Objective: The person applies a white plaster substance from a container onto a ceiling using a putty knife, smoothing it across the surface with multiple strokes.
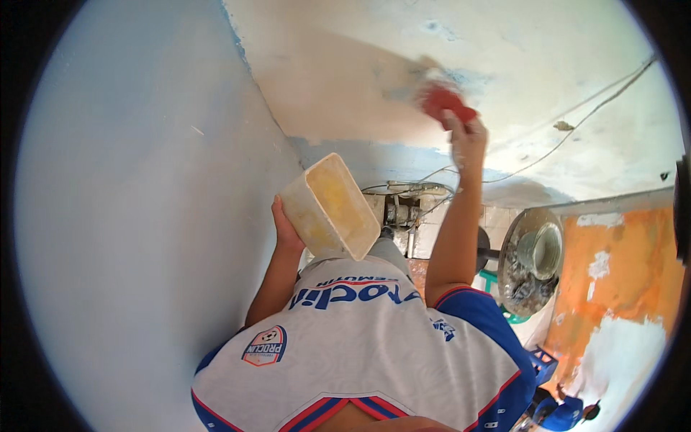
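My left hand [286,226] grips a translucent rectangular plastic tub [306,219] from its side, in front of my waist. The tub is tilted, and yellowish patches show inside it. Up against the pale wall [345,86] ahead, my right hand [468,140] is closed on a red putty spreader [440,99]. Motion smears the spreader, and its whitish far edge is at or close to the wall; contact cannot be told. Whitish smudges mark the fingers and wrist of that hand. Bluish patches of wall show around the spreader.
A light blue wall [144,180] stands close on my left. Cables [576,129] run along the wall ahead to a pump-like machine [402,212] low down. At right are a round, stained tabletop [512,277] bearing a bucket [548,250], a patchy orange wall [633,266] and a person [565,414] in blue.
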The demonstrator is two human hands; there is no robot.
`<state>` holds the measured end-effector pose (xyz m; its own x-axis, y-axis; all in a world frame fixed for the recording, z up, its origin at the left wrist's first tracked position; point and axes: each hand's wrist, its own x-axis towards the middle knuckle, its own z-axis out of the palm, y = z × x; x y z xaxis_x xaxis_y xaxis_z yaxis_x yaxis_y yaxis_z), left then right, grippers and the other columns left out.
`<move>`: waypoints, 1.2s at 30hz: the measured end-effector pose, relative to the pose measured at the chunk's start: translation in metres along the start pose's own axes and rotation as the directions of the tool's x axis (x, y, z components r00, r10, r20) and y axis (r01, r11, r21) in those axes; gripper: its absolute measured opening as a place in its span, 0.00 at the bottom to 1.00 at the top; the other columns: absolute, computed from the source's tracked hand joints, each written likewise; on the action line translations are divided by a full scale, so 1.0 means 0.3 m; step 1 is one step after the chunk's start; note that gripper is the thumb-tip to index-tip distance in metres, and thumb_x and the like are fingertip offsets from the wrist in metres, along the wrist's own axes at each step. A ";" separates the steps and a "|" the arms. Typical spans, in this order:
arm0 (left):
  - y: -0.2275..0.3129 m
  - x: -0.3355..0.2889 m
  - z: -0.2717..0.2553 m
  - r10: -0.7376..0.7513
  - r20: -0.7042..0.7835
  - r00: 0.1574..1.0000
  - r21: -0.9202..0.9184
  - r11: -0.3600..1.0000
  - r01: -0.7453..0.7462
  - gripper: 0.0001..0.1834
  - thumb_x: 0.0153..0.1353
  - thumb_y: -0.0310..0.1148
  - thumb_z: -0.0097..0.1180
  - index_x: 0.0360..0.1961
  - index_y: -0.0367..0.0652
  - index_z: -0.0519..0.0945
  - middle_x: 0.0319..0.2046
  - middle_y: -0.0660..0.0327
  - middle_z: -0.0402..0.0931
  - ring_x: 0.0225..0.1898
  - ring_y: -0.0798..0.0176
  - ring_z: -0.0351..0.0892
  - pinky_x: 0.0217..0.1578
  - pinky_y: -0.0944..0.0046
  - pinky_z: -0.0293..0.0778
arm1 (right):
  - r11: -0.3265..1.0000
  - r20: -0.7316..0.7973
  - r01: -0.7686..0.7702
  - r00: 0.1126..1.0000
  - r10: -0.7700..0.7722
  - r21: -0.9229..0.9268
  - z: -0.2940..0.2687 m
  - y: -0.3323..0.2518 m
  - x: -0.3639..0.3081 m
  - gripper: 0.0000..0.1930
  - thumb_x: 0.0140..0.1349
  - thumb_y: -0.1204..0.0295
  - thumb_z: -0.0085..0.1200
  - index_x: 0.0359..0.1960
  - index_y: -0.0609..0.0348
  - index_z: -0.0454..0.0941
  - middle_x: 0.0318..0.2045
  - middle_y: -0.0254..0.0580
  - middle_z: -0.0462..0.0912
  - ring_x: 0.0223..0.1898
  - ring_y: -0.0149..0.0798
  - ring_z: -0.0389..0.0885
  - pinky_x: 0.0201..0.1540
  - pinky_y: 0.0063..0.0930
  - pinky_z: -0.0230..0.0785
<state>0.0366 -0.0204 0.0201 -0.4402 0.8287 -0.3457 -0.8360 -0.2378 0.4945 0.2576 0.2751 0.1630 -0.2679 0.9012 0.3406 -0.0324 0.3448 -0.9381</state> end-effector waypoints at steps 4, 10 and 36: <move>-0.010 0.008 -0.013 -0.069 0.013 0.998 0.030 0.997 0.069 0.40 0.73 0.64 0.30 0.68 0.41 0.72 0.63 0.54 0.76 0.63 0.51 0.75 0.64 0.49 0.71 | 0.884 0.064 0.101 0.995 -0.080 -0.457 0.157 0.088 0.078 0.15 0.66 0.64 0.67 0.44 0.65 0.85 0.28 0.36 0.85 0.27 0.27 0.75 0.29 0.24 0.68; -0.022 -0.014 -0.004 0.051 -0.069 0.996 0.047 0.998 -0.048 0.42 0.72 0.66 0.31 0.70 0.42 0.70 0.65 0.54 0.74 0.65 0.51 0.74 0.65 0.49 0.71 | 0.998 0.005 -0.056 0.998 0.056 0.004 -0.010 0.069 -0.029 0.12 0.66 0.70 0.66 0.49 0.63 0.86 0.31 0.35 0.86 0.26 0.23 0.75 0.28 0.20 0.65; -0.108 0.052 0.205 0.194 0.016 0.981 -0.199 0.962 -0.187 0.42 0.71 0.67 0.29 0.74 0.50 0.64 0.70 0.56 0.68 0.68 0.50 0.70 0.67 0.47 0.69 | 0.836 0.058 0.285 0.954 -0.293 -0.469 0.176 0.136 0.072 0.14 0.62 0.64 0.68 0.41 0.63 0.87 0.27 0.46 0.87 0.25 0.35 0.82 0.32 0.31 0.73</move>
<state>0.0770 0.0314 0.0475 -0.5885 0.7751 -0.2301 -0.7871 -0.4842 0.3820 0.1997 0.2949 0.1287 -0.3018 0.7437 0.5965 0.3478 0.6685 -0.6574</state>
